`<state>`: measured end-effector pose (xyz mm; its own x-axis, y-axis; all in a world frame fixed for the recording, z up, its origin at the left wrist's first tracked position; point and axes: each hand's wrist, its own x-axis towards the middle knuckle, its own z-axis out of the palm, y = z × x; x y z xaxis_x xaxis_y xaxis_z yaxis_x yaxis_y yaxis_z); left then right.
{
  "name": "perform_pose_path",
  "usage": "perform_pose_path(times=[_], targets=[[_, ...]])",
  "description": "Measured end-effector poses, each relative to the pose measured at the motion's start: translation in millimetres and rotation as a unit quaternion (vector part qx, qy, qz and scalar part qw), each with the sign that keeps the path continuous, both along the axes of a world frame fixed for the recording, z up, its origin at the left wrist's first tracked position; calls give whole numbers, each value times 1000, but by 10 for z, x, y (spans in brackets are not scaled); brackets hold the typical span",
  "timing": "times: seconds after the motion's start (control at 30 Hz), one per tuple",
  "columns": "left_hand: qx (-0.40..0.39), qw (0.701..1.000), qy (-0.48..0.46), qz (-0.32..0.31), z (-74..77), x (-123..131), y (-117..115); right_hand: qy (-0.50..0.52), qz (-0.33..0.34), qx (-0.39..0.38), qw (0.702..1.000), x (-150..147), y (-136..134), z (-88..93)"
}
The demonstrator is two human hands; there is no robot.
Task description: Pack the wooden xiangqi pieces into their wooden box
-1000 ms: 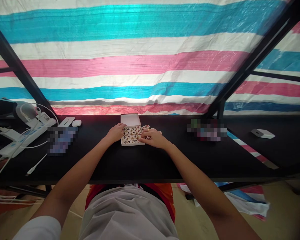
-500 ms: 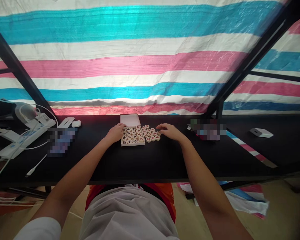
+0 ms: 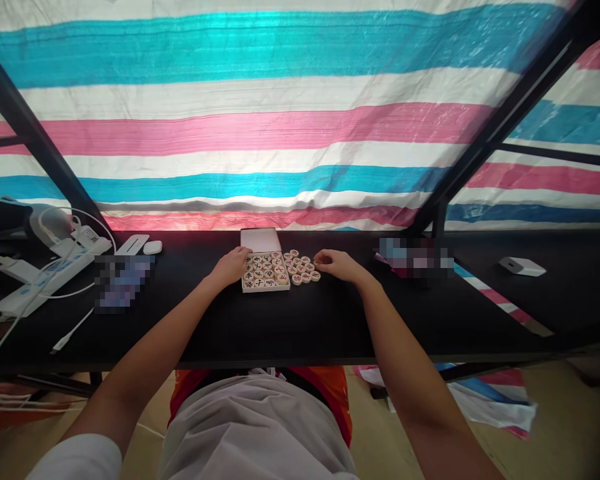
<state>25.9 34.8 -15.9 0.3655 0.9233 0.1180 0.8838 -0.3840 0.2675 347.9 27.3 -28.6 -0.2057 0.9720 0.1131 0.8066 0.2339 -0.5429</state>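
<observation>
An open white box (image 3: 266,289) holds rows of round pieces, most with black characters and some red ones along its right side. Its lid (image 3: 260,241) lies behind it. My left hand (image 3: 231,267) grips the box's left edge, fingers closed on it. Several loose round pieces with red characters (image 3: 297,269) lie right of the box. At their right side, my right hand (image 3: 336,265) pinches a round piece (image 3: 318,263), partly hidden by the fingers.
On the black table (image 3: 280,333), a power strip (image 3: 55,270) with white cables, a blurred flat object (image 3: 123,283) and a white case (image 3: 153,247) are at left. Blurred items (image 3: 415,260) and a white adapter (image 3: 523,266) lie at right. Striped sheeting (image 3: 260,127) hangs behind.
My right hand's fingers have closed on a round piece at the right of the loose group. My left hand and the box have stayed in place.
</observation>
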Motion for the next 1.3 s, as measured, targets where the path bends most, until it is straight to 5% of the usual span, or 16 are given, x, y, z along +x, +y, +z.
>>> perform_pose_path(times=[0.2,0.53,1.3], targets=[[7,1000,-3,-4,-18,-11,13,42,-28,155,987,-282,-97,122],[20,1000,-16,-8,-43,-7,12,4,243,235,941,-1092,-401,104],[19,1000,-14,-4,-8,8,-13,-22,266,218,939,-1038,-408,155]])
